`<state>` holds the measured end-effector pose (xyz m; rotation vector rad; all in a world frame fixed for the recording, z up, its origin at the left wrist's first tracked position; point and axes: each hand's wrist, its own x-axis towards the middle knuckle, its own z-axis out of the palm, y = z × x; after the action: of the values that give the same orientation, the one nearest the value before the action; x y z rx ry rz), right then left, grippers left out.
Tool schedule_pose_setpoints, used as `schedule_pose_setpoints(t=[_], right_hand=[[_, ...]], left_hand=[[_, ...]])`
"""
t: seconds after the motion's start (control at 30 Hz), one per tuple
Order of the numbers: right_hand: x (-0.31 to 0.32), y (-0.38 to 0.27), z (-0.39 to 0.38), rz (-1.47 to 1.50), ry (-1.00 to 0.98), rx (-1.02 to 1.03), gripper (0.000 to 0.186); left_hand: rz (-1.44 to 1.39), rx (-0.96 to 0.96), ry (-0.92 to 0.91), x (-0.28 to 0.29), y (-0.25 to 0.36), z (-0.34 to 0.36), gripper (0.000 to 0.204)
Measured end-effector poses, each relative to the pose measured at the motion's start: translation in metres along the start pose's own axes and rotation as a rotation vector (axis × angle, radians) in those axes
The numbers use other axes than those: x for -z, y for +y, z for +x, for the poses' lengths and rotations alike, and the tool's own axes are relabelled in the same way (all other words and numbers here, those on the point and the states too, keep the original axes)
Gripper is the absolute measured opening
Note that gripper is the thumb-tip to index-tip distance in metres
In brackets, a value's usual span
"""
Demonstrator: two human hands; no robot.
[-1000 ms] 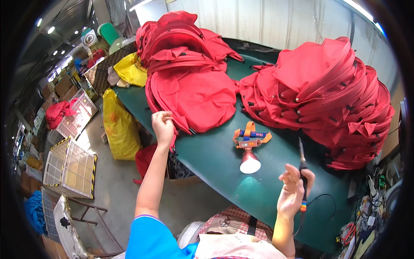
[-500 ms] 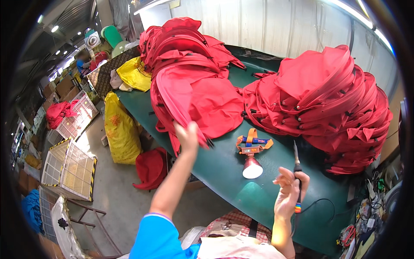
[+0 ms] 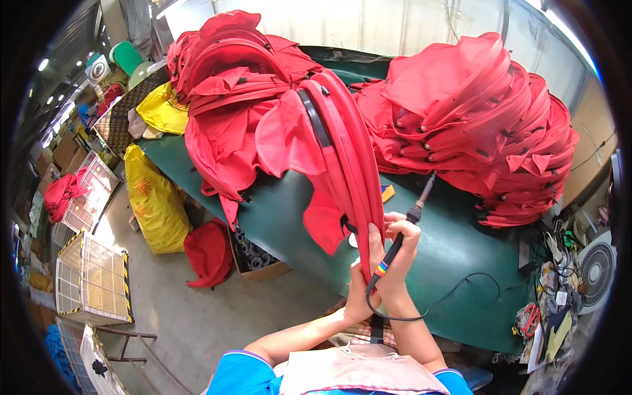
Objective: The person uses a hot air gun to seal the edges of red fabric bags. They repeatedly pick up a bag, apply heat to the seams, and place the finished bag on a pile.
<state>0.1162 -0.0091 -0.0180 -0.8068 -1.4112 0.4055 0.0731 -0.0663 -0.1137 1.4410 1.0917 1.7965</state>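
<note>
My left hand [image 3: 357, 297], low in the centre, is closed on the lower end of a long curved red fabric piece [image 3: 349, 164] with black fittings along it. My right hand [image 3: 400, 257] is closed on a soldering iron [image 3: 413, 214] with a thin metal tip, a black handle and a cable, and its fingers also rest against the red piece, just above my left hand. The orange strap [image 3: 388, 193] of the headlamp shows behind the red piece, which hides most of the lamp. The green table [image 3: 454, 289] lies below.
Red fabric piles [image 3: 474, 118] cover the table's back. Left are yellow bags [image 3: 155, 204], a wire crate [image 3: 92, 276] and a box of dark parts [image 3: 250, 257] on the floor. A fan [image 3: 596, 270] and clutter stand right. A person [image 3: 85, 108] is in the far background.
My left hand has pulled one red piece off the left pile, down toward me. My right hand, holding the iron, has moved left to meet it.
</note>
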Motion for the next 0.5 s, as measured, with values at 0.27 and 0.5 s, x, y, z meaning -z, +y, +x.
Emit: schedule_pose_setpoints(t=[0.27, 0.5], right_hand=[[0.041, -0.042, 0.043, 0.044, 0.202, 0.07, 0.039], [0.087, 0.016, 0.03, 0.051, 0.22, 0.053, 0.046]], left_hand=[[-0.367, 0.231, 0.46, 0.048, 0.077, 0.051, 0.057], [-0.713, 0.314, 0.439, 0.045, 0.014, 0.044, 0.044]])
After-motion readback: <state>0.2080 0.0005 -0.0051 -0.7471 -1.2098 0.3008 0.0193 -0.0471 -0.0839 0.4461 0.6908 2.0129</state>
